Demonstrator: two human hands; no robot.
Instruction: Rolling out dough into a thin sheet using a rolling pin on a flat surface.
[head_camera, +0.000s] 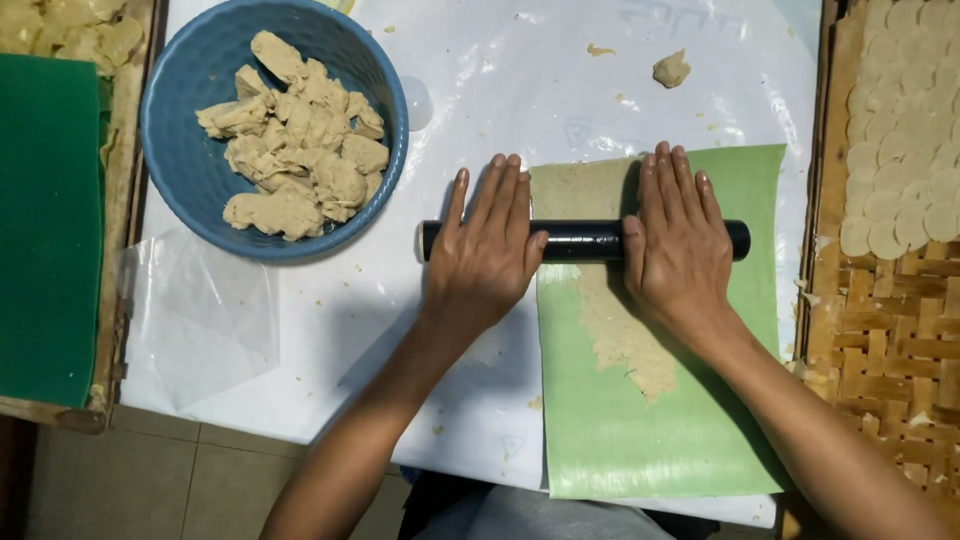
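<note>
Nearest the camera, 2 bare forearms reach up from the bottom edge onto a table covered with a white plastic sheet (330, 330). On that cover lies a green sheet (650, 440), running from the near edge toward the middle, with a thin layer of flattened tan dough (615, 330) spread along its left part and continuing past the roller to the far end. Across the green sheet, lying left to right, is a black rolling pin (583, 240). Left hand (488, 250) rests palm down on the pin's left part, fingers straight and held close together, thumb lying along the pin toward the middle. Right hand (678, 240) presses flat on the pin's right part, fingers extended and only slightly parted, over the green sheet. Only the short middle stretch and both ends of the pin show between and beside the hands. Far left on the table sits a blue bowl (180, 150) heaped with rough chunks of tan dough. A small dough lump (672, 68) lies alone on the far side. Along the right edge is a woven bamboo tray (880, 330) carrying rows of pale round discs (905, 120) at its far end. On the left edge rests a green board (45, 230).
</note>
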